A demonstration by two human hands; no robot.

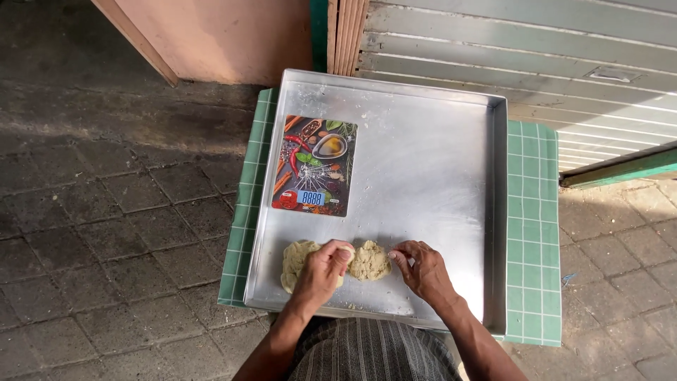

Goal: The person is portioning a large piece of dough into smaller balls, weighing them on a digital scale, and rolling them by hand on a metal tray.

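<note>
Head view: our left hand (321, 271) and right hand (423, 268) pinch pale crumbly dough (369, 261) on the shallow metal tray (423, 162); one lump split, scale (314, 166) unused.

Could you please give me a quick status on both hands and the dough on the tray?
Left hand resting on dough, right hand pinching its edge. Dough lies at near edge of metal tray. Kitchen scale sits clear, farther back.
</note>
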